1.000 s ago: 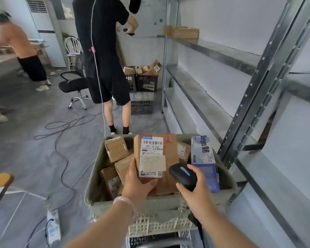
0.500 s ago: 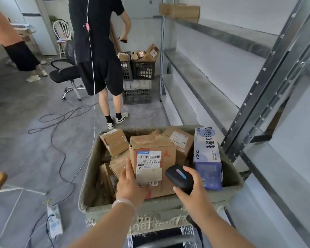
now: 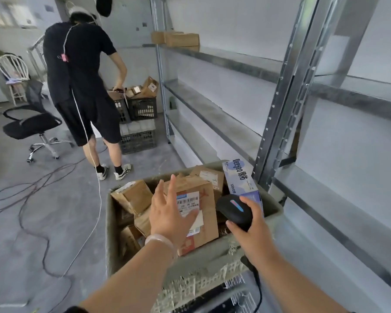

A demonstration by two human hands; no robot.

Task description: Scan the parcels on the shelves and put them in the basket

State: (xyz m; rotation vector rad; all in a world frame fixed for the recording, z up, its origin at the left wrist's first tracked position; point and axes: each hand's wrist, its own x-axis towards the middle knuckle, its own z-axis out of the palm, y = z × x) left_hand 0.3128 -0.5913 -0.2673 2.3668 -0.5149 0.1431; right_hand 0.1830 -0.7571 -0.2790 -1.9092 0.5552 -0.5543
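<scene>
A grey-lined basket [image 3: 113, 240] stands in front of me, filled with several cardboard parcels. The largest one, a brown box with a white barcode label [image 3: 204, 213], lies on top in the middle. My left hand [image 3: 167, 213] hovers just over it with fingers spread and grips nothing. My right hand [image 3: 251, 231] holds a black barcode scanner [image 3: 234, 211] at the basket's right side. A blue and white carton [image 3: 240, 179] stands against the right wall of the basket. More parcels [image 3: 182, 39] sit at the far end of the upper metal shelf [image 3: 224, 59].
A person in black [image 3: 84, 86] bends over stacked black crates [image 3: 140, 118] of boxes ahead. An office chair [image 3: 32, 125] and a white chair [image 3: 11, 73] stand at left. Cables [image 3: 32, 188] snake across the grey floor. Metal shelving uprights [image 3: 287, 91] run along the right.
My left hand let go of the labelled box, which now rests in the basket, and the hand has lifted with fingers spread. The person ahead turned to the crates.
</scene>
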